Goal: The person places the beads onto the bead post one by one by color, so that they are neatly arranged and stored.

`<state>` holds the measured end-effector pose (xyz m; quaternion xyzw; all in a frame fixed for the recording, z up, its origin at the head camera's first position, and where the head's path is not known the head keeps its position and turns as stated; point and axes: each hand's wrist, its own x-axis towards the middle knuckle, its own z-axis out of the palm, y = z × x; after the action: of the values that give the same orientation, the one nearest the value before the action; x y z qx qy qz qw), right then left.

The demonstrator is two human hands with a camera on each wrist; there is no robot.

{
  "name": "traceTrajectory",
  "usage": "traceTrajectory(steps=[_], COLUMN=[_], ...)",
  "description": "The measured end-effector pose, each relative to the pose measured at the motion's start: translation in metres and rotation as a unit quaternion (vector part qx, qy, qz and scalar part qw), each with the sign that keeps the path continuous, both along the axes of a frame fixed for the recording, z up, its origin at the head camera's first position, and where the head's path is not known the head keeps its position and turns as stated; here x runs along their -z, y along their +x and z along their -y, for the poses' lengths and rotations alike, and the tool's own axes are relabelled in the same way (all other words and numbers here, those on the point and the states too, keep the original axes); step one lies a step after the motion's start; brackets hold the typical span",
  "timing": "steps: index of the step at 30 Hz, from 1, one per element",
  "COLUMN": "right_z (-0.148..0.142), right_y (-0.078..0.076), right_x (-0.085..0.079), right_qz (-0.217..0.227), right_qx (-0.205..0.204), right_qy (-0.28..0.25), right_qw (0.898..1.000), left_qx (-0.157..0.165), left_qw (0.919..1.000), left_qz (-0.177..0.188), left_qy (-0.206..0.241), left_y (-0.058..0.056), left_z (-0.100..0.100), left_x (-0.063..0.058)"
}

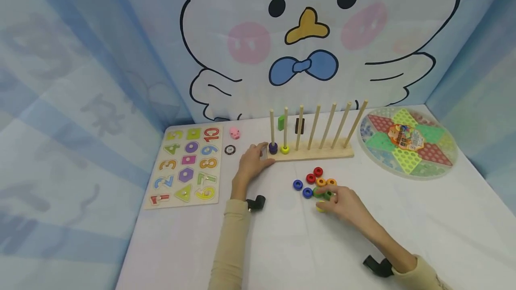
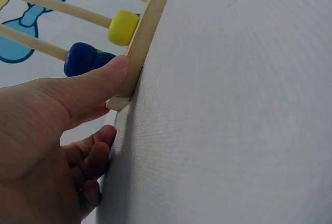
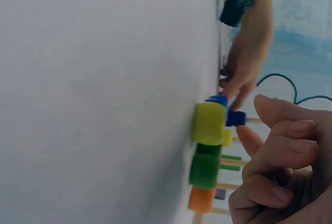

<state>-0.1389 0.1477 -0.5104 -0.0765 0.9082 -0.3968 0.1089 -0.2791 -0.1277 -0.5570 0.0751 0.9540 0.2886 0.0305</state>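
Note:
A wooden peg stand (image 1: 312, 153) with several upright pegs lies across the far part of the table. Dark blue beads (image 2: 80, 59) sit on its leftmost peg, and a yellow bead (image 2: 123, 28) is on the peg beside them. At the stand's left end my left hand (image 1: 251, 163) grips the base, thumb in front and a finger behind. My right hand (image 1: 346, 205) hovers over loose beads, thumb and index finger apart. Near its fingertips are a loose yellow bead (image 3: 209, 124) and green beads (image 3: 204, 171); in the head view the fingers partly cover them.
Loose red beads (image 1: 310, 178), blue beads (image 1: 297, 185) and orange beads (image 1: 331, 182) cluster before the stand. A number puzzle board (image 1: 221, 164) lies left, near a pink pig figure (image 1: 234, 133). A round star-patterned board (image 1: 435, 169) is at right. Green (image 1: 281, 123) and brown blocks (image 1: 299, 125) lie behind the pegs.

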Motion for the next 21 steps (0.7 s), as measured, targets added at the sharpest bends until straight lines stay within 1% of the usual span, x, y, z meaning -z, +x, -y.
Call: traceTrajectory(steps=[2, 5, 8, 10, 13, 16, 18, 21], right_z=[-0.004, -0.006, -0.004, -0.001, 0.007, 0.019, 0.028, 0.043], right_y=[0.007, 0.013, 0.014, 0.012, 0.002, -0.015, -0.027, -0.047], right_x=[0.011, 0.02, 0.018, 0.01, -0.011, -0.041, -0.064, -0.098], right_qz=[0.003, -0.012, -0.035, -0.053, -0.086, -0.131, -0.166, -0.23], right_qx=[-0.006, -0.012, -0.02, -0.016, -0.01, -0.008, -0.009, -0.008], right_qy=[0.032, 0.069, 0.083, 0.084, 0.07, 0.06, 0.055, 0.054], right_qw=[0.999, 0.997, 0.996, 0.995, 0.994, 0.989, 0.985, 0.972], left_qx=[0.002, -0.001, -0.002, 0.0, 0.001, -0.001, -0.002, 0.001], left_qw=[1.0, 1.0, 1.0, 1.0, 1.0, 1.0, 1.0, 1.0], left_qz=[0.002, -0.001, -0.002, -0.001, 0.0, 0.0, -0.002, 0.0], left_qy=[-0.001, 0.0, 0.002, 0.001, 0.001, -0.001, -0.003, 0.0], left_y=[0.001, 0.002, 0.002, 0.002, 0.002, 0.002, 0.002, 0.002], left_z=[-0.001, -0.001, 0.0, 0.0, 0.001, 0.001, 0.0, 0.0], left_x=[0.001, 0.001, 0.0, -0.001, -0.002, -0.002, -0.002, -0.001])
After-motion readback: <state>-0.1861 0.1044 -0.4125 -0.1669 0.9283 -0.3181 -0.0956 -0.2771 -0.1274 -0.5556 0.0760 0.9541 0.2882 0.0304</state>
